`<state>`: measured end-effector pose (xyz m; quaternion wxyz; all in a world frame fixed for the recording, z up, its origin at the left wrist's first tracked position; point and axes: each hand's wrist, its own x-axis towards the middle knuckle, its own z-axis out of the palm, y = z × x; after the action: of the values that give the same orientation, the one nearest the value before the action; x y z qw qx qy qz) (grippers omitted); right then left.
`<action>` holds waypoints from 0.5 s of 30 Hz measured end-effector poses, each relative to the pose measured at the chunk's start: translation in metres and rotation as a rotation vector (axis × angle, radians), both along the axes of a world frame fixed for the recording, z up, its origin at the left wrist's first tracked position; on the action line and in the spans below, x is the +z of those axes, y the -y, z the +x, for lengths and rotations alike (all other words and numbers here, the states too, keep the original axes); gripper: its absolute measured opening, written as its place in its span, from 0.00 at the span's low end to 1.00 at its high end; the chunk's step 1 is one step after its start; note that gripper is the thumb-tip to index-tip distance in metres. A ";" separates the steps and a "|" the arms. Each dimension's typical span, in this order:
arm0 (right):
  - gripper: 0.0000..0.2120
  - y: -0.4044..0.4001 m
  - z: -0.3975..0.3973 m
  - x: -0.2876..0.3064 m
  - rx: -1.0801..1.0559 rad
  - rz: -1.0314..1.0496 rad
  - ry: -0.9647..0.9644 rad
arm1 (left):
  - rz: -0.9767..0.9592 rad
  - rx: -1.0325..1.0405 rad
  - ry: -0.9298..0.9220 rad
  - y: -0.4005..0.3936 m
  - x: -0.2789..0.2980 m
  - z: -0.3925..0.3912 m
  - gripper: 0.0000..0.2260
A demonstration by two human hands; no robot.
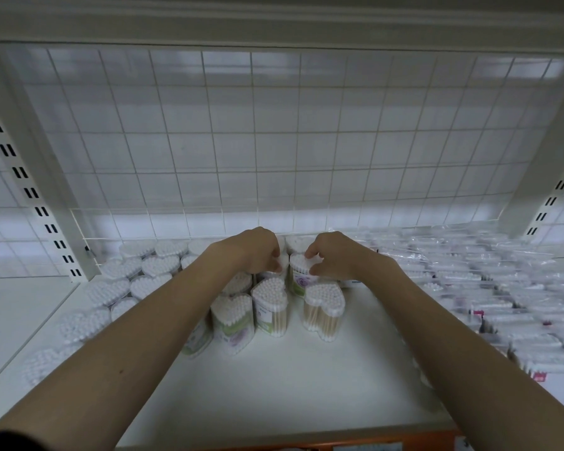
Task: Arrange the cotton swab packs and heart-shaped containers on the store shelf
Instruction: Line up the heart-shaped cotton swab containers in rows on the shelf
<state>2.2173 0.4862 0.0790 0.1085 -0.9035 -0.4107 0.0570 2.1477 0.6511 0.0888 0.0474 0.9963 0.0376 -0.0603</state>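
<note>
Head view: both forearms cross heart-shaped containers; packs rightward.

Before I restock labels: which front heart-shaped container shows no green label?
The rightmost front heart-shaped container: only bare wooden sticks show through it; its neighbours carry green labels.

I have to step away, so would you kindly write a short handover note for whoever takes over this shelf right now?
Left hand: fingers curled on a heart-shaped container at the back of the middle cluster, mostly hidden by the hand.
Right hand: pinching the top of the neighbouring container.
Placed: heart-shaped containers in rows on the left; cotton swab packs laid in rows on the right.
Left: three containers in front stand loosely and unevenly; line them up with the rows. The front of the shelf has room.
</note>
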 end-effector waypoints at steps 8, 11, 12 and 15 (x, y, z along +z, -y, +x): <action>0.19 0.003 -0.003 0.003 0.013 0.009 0.022 | 0.007 -0.014 0.029 0.000 0.003 -0.010 0.21; 0.17 0.014 -0.005 0.011 -0.007 0.069 0.029 | -0.017 -0.031 0.094 0.002 0.009 -0.021 0.20; 0.16 0.018 -0.007 0.013 -0.023 0.088 0.028 | -0.021 -0.035 0.112 0.003 0.011 -0.026 0.19; 0.13 0.030 -0.015 0.014 -0.038 0.104 0.021 | -0.065 -0.033 0.140 0.010 0.011 -0.042 0.15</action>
<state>2.2027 0.4558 0.0934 0.1522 -0.9049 -0.3968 0.0240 2.1052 0.6411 0.1001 0.0811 0.9966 0.0157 0.0077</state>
